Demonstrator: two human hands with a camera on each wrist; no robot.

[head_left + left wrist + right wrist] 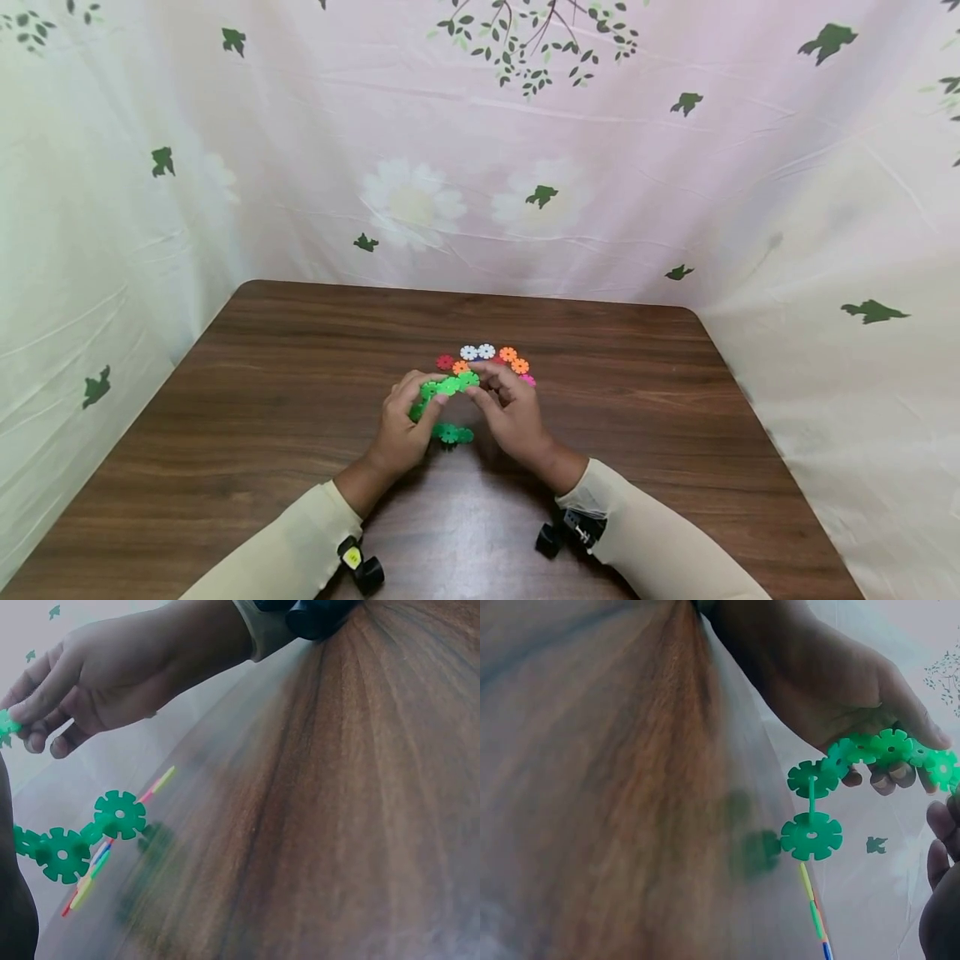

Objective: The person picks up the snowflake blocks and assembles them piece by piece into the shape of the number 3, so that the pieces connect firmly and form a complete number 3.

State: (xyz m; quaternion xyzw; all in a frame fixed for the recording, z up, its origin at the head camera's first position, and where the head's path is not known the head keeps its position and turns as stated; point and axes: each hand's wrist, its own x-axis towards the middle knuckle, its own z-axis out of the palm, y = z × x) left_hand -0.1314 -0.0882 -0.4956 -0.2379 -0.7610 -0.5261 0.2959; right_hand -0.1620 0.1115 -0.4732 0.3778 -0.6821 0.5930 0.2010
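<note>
A chain of interlocking green snowflake discs (pixel 448 386) is held up over the table between both hands. My left hand (pixel 401 427) grips it along its middle, thumb on the near side; the right wrist view shows this left hand (pixel 832 682) with the chain (pixel 891 746) running under its palm. A loose-hanging end of darker green discs (pixel 453 434) curves down below, also seen as toothed discs (pixel 64 855) in the left wrist view. My right hand (pixel 517 417) pinches the other end disc between thumb and fingers, as the left wrist view shows at the green disc (pixel 7 724).
Behind the hands, several loose discs lie flat on the brown wooden table (pixel 300 433): white ones (pixel 486 351), orange ones (pixel 520 366), a red one (pixel 445 362) and a pink one (pixel 528 380). A patterned cloth (pixel 480 125) hangs round the table's back and sides.
</note>
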